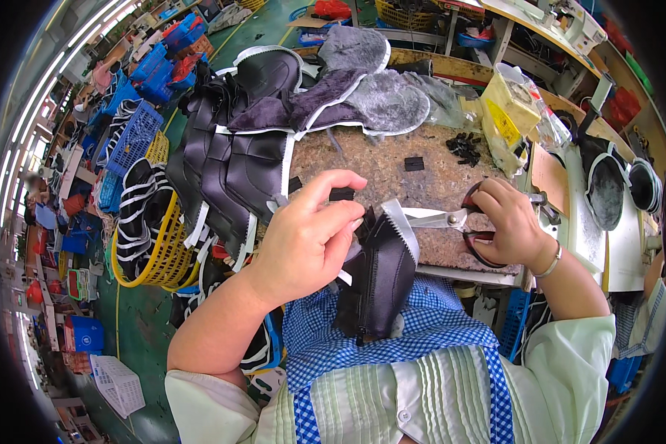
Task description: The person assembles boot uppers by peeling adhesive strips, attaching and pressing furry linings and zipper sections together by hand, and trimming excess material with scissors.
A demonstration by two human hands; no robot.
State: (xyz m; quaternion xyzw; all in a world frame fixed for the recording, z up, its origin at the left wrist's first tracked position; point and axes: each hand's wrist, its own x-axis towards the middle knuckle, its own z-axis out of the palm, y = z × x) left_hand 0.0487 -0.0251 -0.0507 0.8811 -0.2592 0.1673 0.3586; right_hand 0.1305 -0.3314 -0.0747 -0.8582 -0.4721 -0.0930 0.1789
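Note:
My left hand (303, 240) has its thumb and lower fingers closed at the top of a black leather shoe upper (389, 277), its index finger arched apart. The upper hangs over the bench's near edge against my apron, with a white zigzag-cut edge along its top. In my right hand (507, 218) is a pair of scissors (455, 220) with dark handles; the blades point left, towards that edge, and their tips are hidden behind it. A small black piece (342, 194) shows between my left index finger and thumb; whether they touch it I cannot tell.
The worn brown bench (451, 181) carries another black patch (414, 163) and a pile of small black bits (464, 148). Black uppers (255, 174) and grey fur-lined pieces (388, 103) are heaped at left and back. A yellow basket (155, 259) stands left; a yellow box (509, 103) stands back right.

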